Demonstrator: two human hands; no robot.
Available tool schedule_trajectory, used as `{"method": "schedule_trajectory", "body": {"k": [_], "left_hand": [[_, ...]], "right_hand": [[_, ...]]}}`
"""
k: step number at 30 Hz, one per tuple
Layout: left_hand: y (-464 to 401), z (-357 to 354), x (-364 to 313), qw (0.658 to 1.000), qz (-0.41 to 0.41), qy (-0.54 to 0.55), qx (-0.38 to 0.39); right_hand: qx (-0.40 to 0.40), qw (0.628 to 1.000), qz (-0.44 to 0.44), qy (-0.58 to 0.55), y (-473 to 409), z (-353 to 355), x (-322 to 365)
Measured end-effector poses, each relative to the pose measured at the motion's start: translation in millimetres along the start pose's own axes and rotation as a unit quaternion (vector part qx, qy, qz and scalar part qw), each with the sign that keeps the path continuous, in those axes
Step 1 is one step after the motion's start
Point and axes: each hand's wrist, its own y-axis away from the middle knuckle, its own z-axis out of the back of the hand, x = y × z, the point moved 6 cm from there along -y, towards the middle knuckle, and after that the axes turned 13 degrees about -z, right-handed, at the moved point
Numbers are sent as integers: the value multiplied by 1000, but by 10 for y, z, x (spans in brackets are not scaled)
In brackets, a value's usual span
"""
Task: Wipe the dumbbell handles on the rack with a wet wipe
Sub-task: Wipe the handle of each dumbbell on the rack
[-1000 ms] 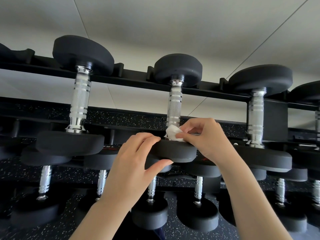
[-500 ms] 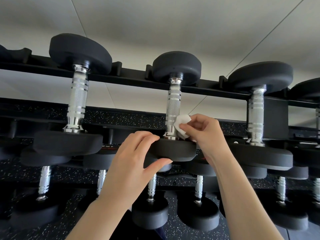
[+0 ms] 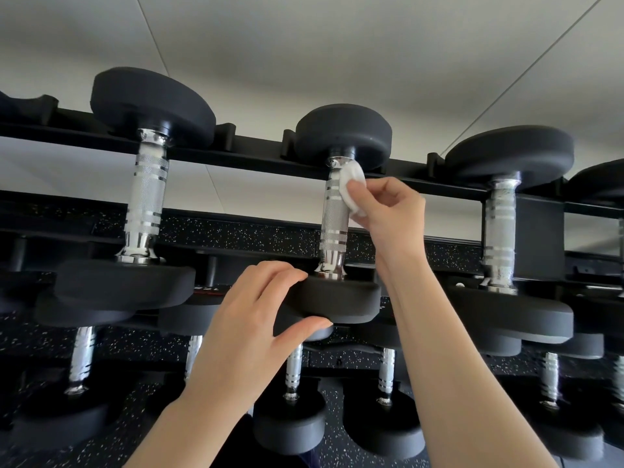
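Head view shows the middle dumbbell on the top rail of the rack, and I take it as my landmark. My right hand is just right of its handle, near the far end. The grip of this hand is pinching the wipe, thumb on the front of it, and the wipe is pressed against the upper right side of the handle, just below the far head. My left hand is at the near head of the same dumbbell. Its grip is curled round the left edge of that head, fingers on top and thumb underneath. To the left of the middle dumbbell stands a larger dumbbell, well apart from my hands. To the right stands another dumbbell, also untouched. Below the middle dumbbell more dumbbells lie on a lower row, over a black speckled floor.
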Motion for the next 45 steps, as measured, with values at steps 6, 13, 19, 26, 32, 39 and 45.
{"method": "schedule_trajectory", "body": {"k": [6,13,19,26,32,39,45], "left_hand": [[2,-1,11,1000,-3,-5,3],[4,-7,9,1000,4,1,2],[10,-13,11,1000,8,2,5],[12,-16,5,1000,12,0,6],[17,-20,9,1000,6,-4,3],[11,-19,10,1000,2,-13,5],[9,-16,8,1000,-2,-13,7]], "right_hand": [[-65,997,5,-32,-170,-67,41],[42,993,-48,-97,-255,-112,-29],[182,949,-138,-219,-349,-223,-205],[248,930,-137,-232,-360,-221,-238],[273,922,-134,-239,-300,-191,-279],[304,916,-163,-204,-228,-148,-497],[292,932,-158,-144,-118,-49,-501]]}}
